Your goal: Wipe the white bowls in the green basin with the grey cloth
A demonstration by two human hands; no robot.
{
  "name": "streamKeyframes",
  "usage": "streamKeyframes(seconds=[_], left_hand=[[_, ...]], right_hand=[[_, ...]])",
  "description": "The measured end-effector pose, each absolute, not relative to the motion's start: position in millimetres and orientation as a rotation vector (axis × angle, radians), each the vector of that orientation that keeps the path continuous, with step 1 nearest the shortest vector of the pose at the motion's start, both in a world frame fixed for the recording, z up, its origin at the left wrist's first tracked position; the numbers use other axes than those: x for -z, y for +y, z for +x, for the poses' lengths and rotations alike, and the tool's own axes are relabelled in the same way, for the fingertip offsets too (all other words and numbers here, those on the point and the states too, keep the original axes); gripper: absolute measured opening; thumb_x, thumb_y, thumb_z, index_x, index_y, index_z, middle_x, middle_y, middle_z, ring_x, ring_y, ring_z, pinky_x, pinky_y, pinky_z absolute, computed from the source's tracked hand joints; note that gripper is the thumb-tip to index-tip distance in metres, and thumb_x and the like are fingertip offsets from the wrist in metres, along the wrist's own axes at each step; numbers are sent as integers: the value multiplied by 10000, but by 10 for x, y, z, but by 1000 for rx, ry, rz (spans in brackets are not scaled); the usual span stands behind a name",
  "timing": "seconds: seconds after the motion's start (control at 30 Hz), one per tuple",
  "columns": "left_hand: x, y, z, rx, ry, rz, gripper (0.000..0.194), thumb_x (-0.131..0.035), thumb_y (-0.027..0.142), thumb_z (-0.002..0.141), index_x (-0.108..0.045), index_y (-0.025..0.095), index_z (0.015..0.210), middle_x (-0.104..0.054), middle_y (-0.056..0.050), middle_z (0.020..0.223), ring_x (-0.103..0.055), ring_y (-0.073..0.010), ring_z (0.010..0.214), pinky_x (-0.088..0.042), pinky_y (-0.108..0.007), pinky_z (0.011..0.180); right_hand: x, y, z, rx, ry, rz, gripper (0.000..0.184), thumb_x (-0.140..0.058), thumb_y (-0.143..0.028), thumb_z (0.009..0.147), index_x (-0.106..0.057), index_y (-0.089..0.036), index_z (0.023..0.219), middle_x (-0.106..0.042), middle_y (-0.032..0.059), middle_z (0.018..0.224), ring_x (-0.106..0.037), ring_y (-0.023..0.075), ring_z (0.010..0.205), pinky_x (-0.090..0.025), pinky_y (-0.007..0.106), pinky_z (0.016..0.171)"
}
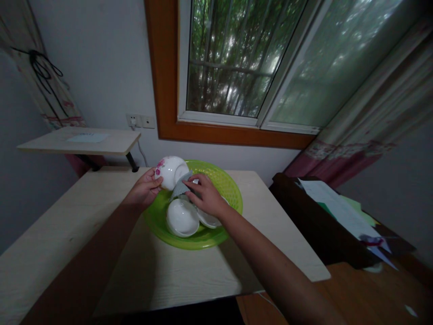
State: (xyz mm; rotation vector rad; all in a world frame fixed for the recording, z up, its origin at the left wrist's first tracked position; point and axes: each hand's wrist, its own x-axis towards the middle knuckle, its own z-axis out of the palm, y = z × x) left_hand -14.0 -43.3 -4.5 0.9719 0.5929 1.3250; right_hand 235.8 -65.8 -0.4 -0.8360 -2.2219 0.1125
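My left hand (146,186) grips a white bowl with pink flowers (169,171) by its side, tilted so that its underside and foot ring face right. In my right hand (205,195) a grey cloth (181,185) is pinched between thumb and fingers, close against the bowl's lower right side. Below them stands a round green basin (198,245) on the table. Inside it lie a white bowl (182,218) at the front and another white dish (209,219), partly hidden under my right hand.
The pale wooden table (189,275) carries a small raised shelf (101,146) with a paper label at back left. Behind are a wall socket (140,121) and a window (237,67). A dark cabinet (314,225) with papers (338,207) stands at right.
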Motion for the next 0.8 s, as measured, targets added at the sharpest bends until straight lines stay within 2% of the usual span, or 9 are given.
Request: streamKeyframes(seconds=[0.2,0.5,0.8], left_hand=[[44,-451,-135,-1312,587,971,483,-790,149,780,-610,153,1229,-741,-114,1130,-734,-215,951,-598,-345,886],[42,-443,-133,-1372,607,942,418,-786,130,767,-641,162,1157,-747,-100,1121,-725,-206,954,-596,-308,860],[69,-422,-144,-1275,584,987,457,-789,149,769,-634,138,1198,-753,-127,1099,-743,-248,960,-600,-387,915]], right_hand=[[-8,-665,2337,-55,-2263,-1060,567,-483,-497,1041,-465,-229,1541,-545,145,1278,-507,291,1183,-466,495,1037],[8,-659,2348,-119,-2245,-1028,454,-448,-486,1060,-641,-228,1379,-585,108,1076,-557,257,1050,-504,427,947],[-18,-683,2342,-129,-2298,-1019,546,-434,-484,1065,-459,-230,1547,-557,112,1140,-545,247,1068,-500,414,973]])
